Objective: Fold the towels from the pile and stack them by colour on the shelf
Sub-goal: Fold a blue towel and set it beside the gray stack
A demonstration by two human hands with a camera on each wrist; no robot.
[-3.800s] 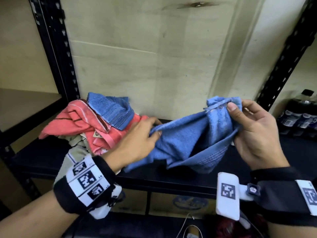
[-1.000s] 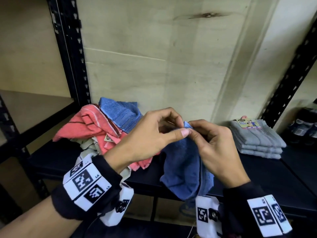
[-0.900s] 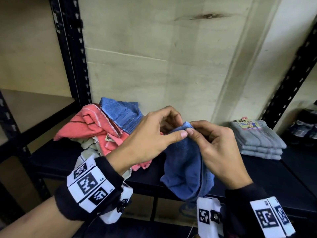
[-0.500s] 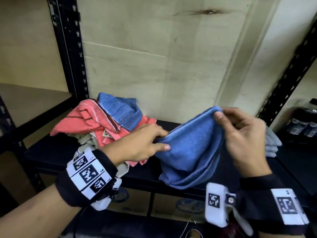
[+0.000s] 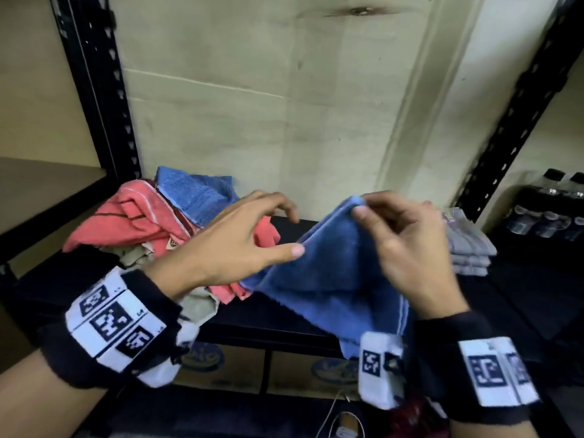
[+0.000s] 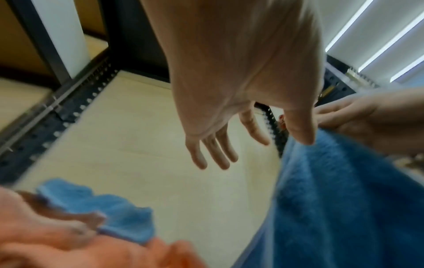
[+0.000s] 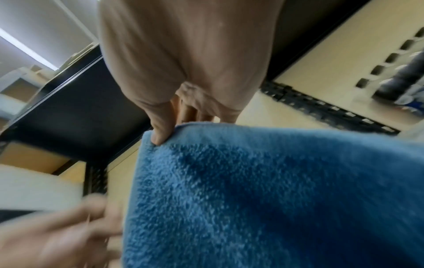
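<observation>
While the right hand pinches the blue towel by its top corner, the left hand hovers beside it, fingers spread. The pile sits at the shelf's left end.

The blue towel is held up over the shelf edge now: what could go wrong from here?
1. Only the right hand pinches the blue towel at one corner; the left hand is open, its thumb merely touching the cloth, so the half-made fold may fall open.
2. The towel's lower part hangs past the shelf edge; if it slips, it probably drops to the floor.
</observation>
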